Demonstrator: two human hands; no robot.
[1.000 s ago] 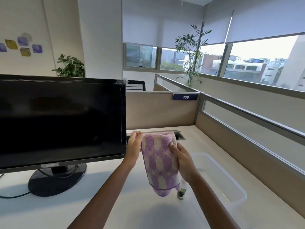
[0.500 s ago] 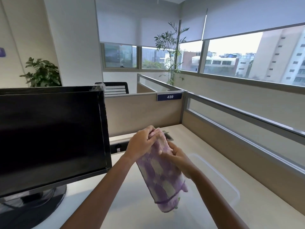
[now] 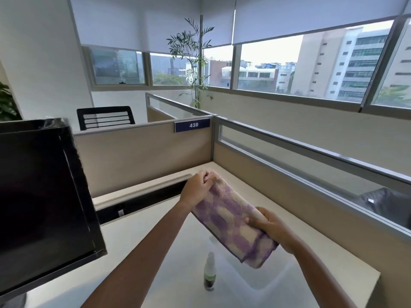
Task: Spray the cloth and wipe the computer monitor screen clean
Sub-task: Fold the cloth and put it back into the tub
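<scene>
Fluffy terry cloth (image 3: 231, 221), glossy black monitor (image 3: 40, 196), smooth matt desk (image 3: 142, 238), translucent plastic spray bottle (image 3: 209, 273)

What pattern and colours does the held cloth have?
The fluffy cloth has a purple-and-cream checked pattern with a purple edge, seen in the head view.

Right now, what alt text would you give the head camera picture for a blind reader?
Two hands, left and right, hold a purple checked cloth above a white desk. A small spray bottle stands below; a dark monitor is left.
</scene>
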